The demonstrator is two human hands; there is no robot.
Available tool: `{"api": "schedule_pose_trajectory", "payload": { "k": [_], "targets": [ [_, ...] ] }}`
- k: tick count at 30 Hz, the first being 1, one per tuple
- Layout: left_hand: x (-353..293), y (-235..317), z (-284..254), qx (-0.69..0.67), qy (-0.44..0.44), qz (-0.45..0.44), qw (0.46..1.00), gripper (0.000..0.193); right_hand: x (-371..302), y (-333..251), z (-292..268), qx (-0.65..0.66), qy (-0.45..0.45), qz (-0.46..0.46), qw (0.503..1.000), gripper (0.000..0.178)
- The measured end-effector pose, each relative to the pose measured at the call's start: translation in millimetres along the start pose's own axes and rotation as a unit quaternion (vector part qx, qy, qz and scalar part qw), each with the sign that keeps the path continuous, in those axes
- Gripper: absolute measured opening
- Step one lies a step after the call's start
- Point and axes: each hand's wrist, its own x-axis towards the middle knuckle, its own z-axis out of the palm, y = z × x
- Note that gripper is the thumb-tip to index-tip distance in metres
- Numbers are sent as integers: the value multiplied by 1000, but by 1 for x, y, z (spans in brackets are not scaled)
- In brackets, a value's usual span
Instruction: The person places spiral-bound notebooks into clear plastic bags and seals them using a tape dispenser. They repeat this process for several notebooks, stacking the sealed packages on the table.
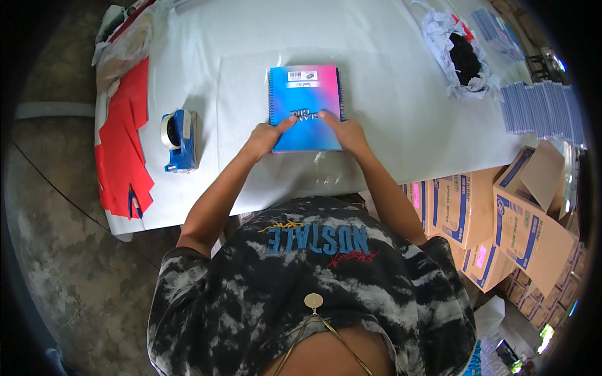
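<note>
A blue and pink spiral notebook (pixel 304 97) lies on the table in front of me, a white label near its far edge. Wire binding shows along both its left and right sides, so more than one notebook may be stacked there. My left hand (pixel 266 139) grips the near left corner, thumb on the cover. On the near right corner, my right hand (pixel 348 134) holds it the same way; the fingers of both hands are partly hidden at the edges. A clear plastic sheet (pixel 241 94) is spread beneath the notebook.
Left of the notebook stands a blue tape dispenser (pixel 182 141). Red sheets (pixel 125 144) lie along the left table edge, with a small dark blue tool (pixel 134 202) on them. Stacked notebooks (pixel 542 109) and a crumpled white bag (pixel 439 37) sit at the right, above cardboard boxes (pixel 517 222).
</note>
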Motion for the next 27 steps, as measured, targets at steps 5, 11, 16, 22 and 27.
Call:
{"api": "schedule_pose_trajectory", "payload": {
  "k": [5, 11, 16, 22, 27],
  "targets": [
    [6, -5, 0, 188, 109, -46, 975, 74, -2, -8, -6, -119, -15, 34, 992, 72],
    [19, -64, -28, 335, 592, 109, 725, 60, 2, 73, -47, -383, 522, -71, 759, 46],
    [37, -59, -35, 108, 431, 156, 882, 39, 30, 78, -39, -173, 344, -39, 922, 52],
    [-39, 1, -57, 82, 243, 182, 949, 66, -10, 23, -78, 228, 234, -93, 941, 48],
    [-47, 3, -88, 41, 52, 106, 992, 24, -15, 9, -128, 13, 8, -52, 999, 32]
  ]
}}
